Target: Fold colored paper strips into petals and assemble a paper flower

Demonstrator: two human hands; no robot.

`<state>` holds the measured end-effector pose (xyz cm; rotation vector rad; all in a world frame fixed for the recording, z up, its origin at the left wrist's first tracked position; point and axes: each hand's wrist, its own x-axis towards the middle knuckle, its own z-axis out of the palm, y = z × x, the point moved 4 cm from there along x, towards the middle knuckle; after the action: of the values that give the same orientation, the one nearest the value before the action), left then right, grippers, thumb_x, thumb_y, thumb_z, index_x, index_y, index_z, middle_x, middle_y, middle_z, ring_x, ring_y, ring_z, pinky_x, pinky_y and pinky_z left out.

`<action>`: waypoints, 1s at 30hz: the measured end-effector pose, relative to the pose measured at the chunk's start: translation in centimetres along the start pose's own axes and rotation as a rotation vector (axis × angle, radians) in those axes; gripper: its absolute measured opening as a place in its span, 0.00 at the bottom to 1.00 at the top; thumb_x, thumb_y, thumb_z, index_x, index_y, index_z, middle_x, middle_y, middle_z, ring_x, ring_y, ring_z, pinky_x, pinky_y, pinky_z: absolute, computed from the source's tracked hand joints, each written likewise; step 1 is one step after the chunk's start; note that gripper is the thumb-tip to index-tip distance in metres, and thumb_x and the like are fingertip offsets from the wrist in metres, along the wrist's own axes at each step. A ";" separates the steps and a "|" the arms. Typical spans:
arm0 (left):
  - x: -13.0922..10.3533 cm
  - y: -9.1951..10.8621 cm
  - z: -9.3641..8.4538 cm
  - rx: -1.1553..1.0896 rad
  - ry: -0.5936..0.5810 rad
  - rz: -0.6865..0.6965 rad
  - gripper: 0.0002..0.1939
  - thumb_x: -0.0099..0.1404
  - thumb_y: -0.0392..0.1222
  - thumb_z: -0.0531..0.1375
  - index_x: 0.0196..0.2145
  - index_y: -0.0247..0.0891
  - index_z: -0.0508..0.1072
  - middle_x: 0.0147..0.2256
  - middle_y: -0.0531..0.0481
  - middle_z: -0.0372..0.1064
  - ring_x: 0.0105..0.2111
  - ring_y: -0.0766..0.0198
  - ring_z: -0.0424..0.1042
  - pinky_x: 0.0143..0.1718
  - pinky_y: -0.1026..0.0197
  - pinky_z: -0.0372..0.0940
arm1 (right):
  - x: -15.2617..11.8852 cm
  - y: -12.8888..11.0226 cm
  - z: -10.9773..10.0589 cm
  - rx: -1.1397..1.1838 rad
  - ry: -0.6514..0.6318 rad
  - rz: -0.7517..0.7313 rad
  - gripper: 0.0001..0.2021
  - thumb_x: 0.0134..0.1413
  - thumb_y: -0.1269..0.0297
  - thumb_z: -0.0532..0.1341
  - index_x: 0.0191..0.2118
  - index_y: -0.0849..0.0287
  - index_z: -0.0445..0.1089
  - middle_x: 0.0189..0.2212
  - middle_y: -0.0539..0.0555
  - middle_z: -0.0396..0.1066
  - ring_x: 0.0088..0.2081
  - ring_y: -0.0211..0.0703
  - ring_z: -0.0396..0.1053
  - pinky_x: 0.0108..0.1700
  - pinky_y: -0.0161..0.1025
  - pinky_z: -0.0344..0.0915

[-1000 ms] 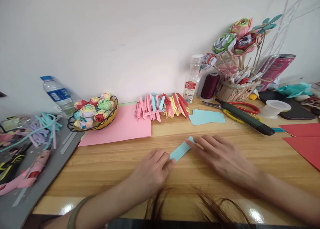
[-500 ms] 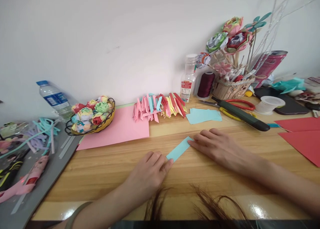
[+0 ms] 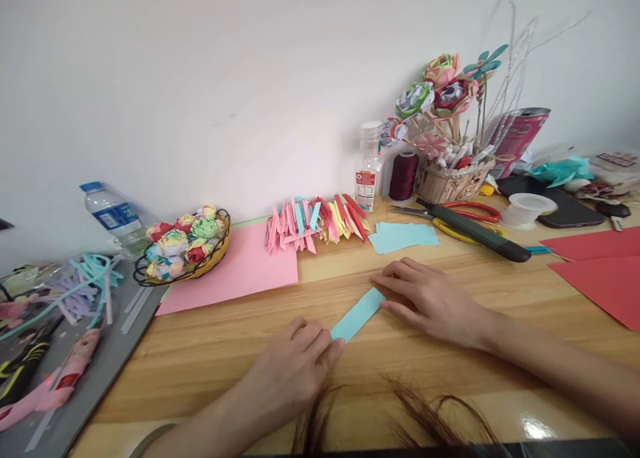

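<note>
A light-blue paper strip [image 3: 357, 315] lies slantwise on the wooden table between my hands. My left hand [image 3: 306, 351] pinches its lower left end, thumb on top and fingers curled. At the upper right end is my right hand [image 3: 425, 298], its thumb by the strip's corner and its index finger stretched out beyond the edge, with a gap between them. Behind the right hand rest more light-blue paper pieces [image 3: 404, 237]. A row of folded pink, blue, yellow and red paper pieces [image 3: 316, 223] stands farther back by the wall.
A basket of paper flowers [image 3: 225, 239] sits on pink paper [image 3: 250, 271] at left. The glue gun [image 3: 65, 371] lies on a grey board. A utility knife [image 3: 475, 230], scissors [image 3: 470, 210], thread spool [image 3: 403, 178] and red paper [image 3: 600, 288] are at right.
My right hand's index finger has lifted away from the thumb and off the strip's end. The left hand keeps its pinch. The whole view has shifted slightly.
</note>
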<state>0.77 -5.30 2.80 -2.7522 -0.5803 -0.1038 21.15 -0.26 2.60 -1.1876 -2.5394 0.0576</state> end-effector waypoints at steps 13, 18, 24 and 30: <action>2.2 -1.7 0.2 -0.107 0.151 -0.206 0.22 0.65 0.32 0.46 0.57 0.28 0.52 0.29 0.47 0.68 0.30 0.62 0.65 0.28 0.60 0.60 | -0.2 -0.4 -0.4 0.191 0.169 0.122 0.10 0.38 0.79 0.52 0.29 0.58 0.60 0.28 0.52 0.67 0.27 0.38 0.64 0.27 0.33 0.58; 3.8 -1.9 0.6 -0.419 -0.012 -0.404 0.28 0.64 0.48 0.51 0.58 0.33 0.53 0.30 0.49 0.70 0.31 0.62 0.68 0.31 0.60 0.63 | 0.0 -1.4 0.2 0.247 0.035 0.181 0.04 0.44 0.72 0.56 0.30 0.58 0.61 0.23 0.49 0.68 0.22 0.36 0.63 0.24 0.32 0.55; 4.9 -1.4 0.7 -0.329 0.110 -0.346 0.17 0.63 0.46 0.53 0.46 0.37 0.68 0.30 0.49 0.71 0.33 0.60 0.68 0.31 0.60 0.64 | -0.1 -2.3 0.3 0.308 0.037 0.149 0.06 0.48 0.70 0.54 0.35 0.59 0.63 0.22 0.49 0.68 0.22 0.36 0.64 0.24 0.31 0.56; 5.1 -1.7 1.0 -0.180 0.270 -0.242 0.17 0.65 0.37 0.48 0.49 0.28 0.63 0.32 0.44 0.71 0.32 0.61 0.68 0.30 0.60 0.66 | -0.5 -3.5 -0.7 0.069 0.238 -0.251 0.11 0.52 0.72 0.51 0.42 0.61 0.63 0.27 0.54 0.69 0.28 0.39 0.66 0.29 0.34 0.61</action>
<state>4.72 -1.59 3.00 -2.7564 -0.8589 -0.6005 19.05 -3.04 3.70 -0.7909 -2.4312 -0.0525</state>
